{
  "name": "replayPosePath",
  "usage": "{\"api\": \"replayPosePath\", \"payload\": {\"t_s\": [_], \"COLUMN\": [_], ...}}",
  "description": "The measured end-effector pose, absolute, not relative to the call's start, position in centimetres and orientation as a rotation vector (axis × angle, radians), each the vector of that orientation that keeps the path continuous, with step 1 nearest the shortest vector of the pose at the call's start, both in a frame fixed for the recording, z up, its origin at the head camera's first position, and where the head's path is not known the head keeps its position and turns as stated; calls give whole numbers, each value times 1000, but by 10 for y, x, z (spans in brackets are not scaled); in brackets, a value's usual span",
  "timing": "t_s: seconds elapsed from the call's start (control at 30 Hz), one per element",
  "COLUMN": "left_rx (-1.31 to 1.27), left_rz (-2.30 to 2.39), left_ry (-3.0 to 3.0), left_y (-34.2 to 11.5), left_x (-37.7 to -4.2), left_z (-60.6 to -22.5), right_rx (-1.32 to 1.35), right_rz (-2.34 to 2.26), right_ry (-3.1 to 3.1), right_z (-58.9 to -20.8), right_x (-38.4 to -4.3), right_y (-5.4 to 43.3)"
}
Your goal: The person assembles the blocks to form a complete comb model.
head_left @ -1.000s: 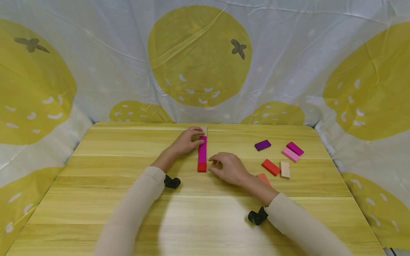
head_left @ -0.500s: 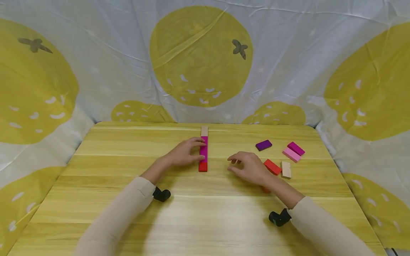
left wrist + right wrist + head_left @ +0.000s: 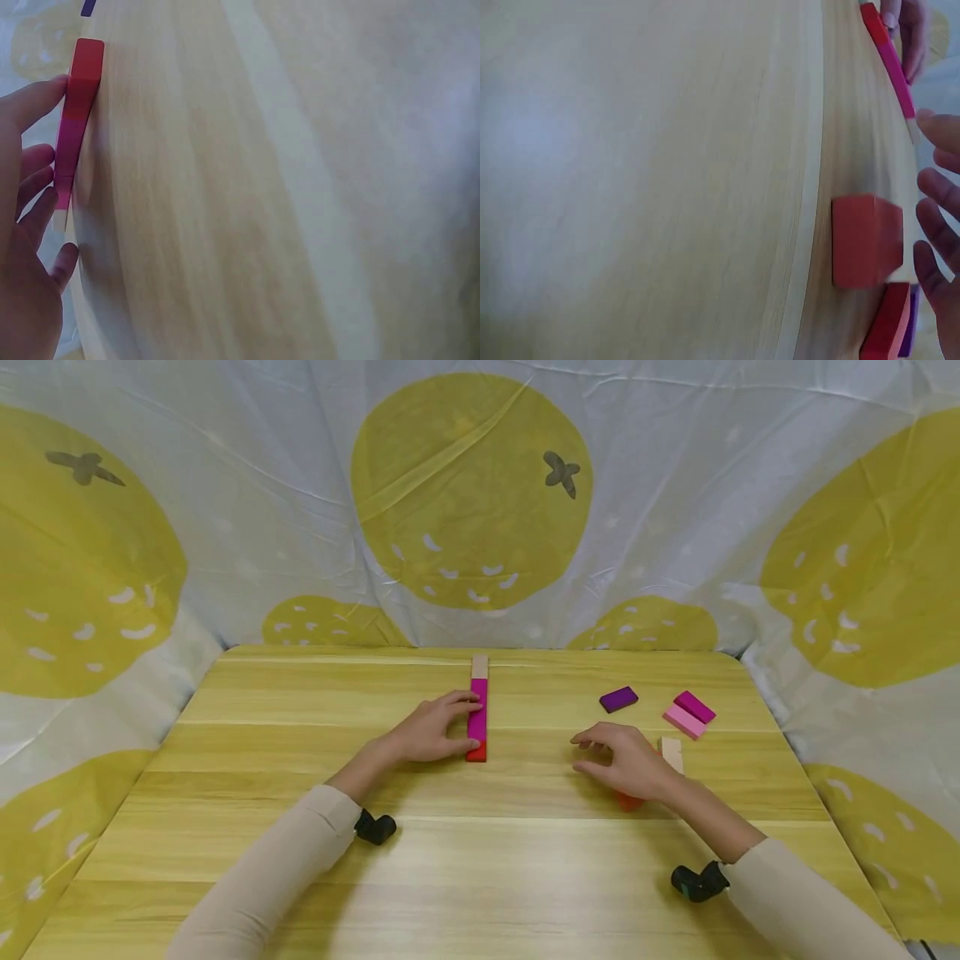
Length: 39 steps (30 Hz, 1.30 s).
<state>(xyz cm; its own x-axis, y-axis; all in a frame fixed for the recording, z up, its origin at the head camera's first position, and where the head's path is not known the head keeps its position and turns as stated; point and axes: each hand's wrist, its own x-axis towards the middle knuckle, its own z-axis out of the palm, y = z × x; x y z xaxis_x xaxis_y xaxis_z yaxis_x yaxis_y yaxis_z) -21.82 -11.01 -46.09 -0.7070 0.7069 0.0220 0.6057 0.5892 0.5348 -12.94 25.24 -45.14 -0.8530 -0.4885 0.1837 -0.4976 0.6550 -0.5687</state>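
Observation:
A straight row of wooden blocks runs away from me in the head view: a plain wood block [image 3: 480,666] at the far end, magenta [image 3: 478,693] in the middle, a red block [image 3: 480,755] nearest. My left hand [image 3: 431,731] lies along the row's left side, its thumb at the red block and fingers against the magenta part. Farther right, my right hand [image 3: 622,762] hovers with bent, spread fingers and nothing in them. Beneath it an orange block [image 3: 630,802] partly shows; a second red block [image 3: 887,322], mostly covered in the head view, appears in the right wrist view.
Around the right hand lie a purple block [image 3: 618,699], a loose magenta block [image 3: 694,707] touching a pink block [image 3: 685,721], and a plain block [image 3: 671,753]. A patterned cloth [image 3: 472,485] hangs behind the wooden table [image 3: 480,877].
My right hand has moved right, from beside the row to over the loose blocks. The left hand has slid nearer along the row, from its far end to the red block.

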Motion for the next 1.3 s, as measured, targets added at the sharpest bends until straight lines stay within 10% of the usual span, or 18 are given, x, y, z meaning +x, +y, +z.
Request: {"api": "replayPosePath", "payload": {"t_s": [1.3], "left_rx": [1108], "left_rz": [752], "left_ry": [2611], "left_y": [-110], "left_x": [-218], "left_z": [-457], "right_rx": [1053], "right_rz": [777], "right_ry": [-3120], "right_z": [-438], "right_x": [-104], "right_y": [297]}}
